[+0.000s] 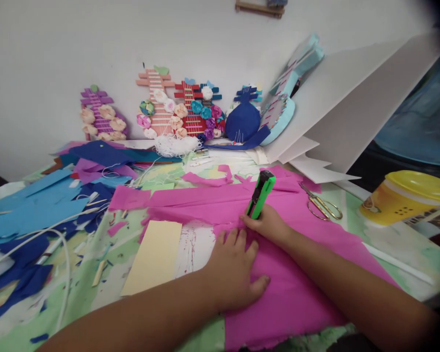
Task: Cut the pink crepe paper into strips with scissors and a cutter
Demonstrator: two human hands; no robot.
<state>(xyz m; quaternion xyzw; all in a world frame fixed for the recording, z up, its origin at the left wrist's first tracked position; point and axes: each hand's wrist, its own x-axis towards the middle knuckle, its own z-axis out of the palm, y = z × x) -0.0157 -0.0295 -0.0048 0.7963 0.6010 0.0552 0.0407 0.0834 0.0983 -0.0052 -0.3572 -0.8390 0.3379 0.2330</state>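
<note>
A large sheet of bright pink crepe-like paper (297, 288) covers the middle and right of the table. My left hand (229, 274) lies flat on its left edge, fingers spread and pressing down. In my right hand (269, 226) is a green and black utility knife (260, 195), held upright with its lower end at the pink paper just beyond my left fingertips; the blade is hidden. Under the paper's left edge shows a white board (196, 247) with dark and red marks. A pale yellow card (156, 252) rests beside it.
Gold-handled scissors (322, 203) lie at the right, near a yellow-lidded tub (407, 195). Blue paper pieces (33, 195) and a white cable (68, 264) fill the left. Decorated instrument-shaped crafts (190, 107) and leaning white boards (348, 93) stand against the wall.
</note>
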